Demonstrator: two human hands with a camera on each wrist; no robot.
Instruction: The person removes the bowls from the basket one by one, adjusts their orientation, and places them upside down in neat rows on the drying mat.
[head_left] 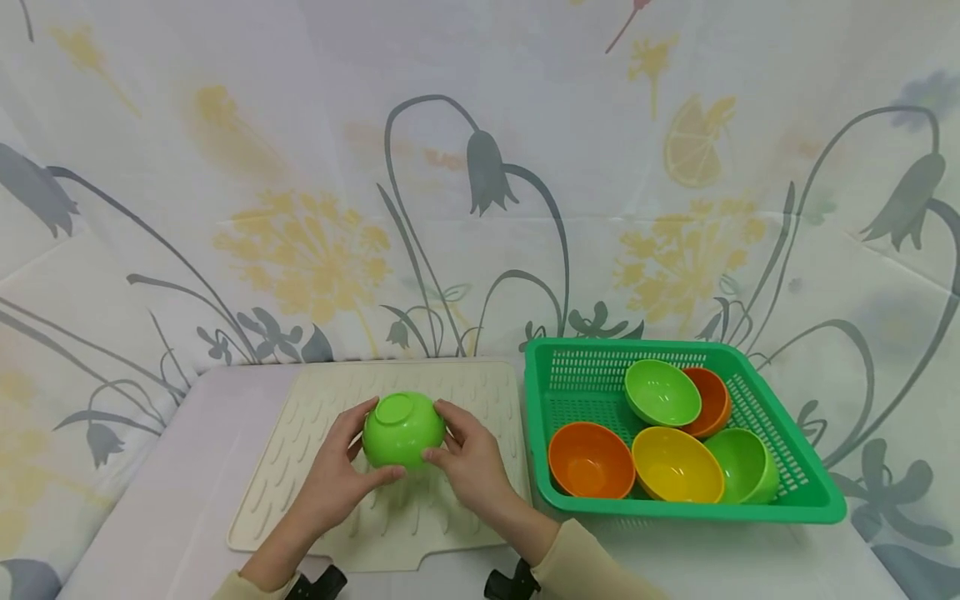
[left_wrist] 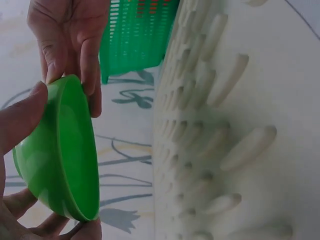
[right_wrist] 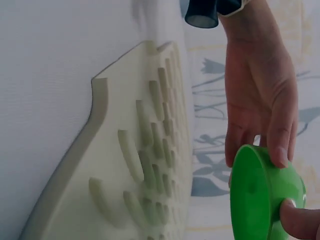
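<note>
Green bowl [head_left: 403, 428], upside down, grasped between my left hand [head_left: 339, 475] and right hand [head_left: 471, 460] over the cream mat [head_left: 300, 467]; basket [head_left: 795, 500] right.

No text, label or number can be read anywhere.

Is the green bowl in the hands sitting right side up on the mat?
No, the green bowl is turned upside down, base ring facing up, held between the left hand and right hand over the drying mat.

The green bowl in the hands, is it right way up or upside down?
Upside down: the bowl shows its foot ring on top, its rim facing the mat, both hands gripping its sides.
</note>
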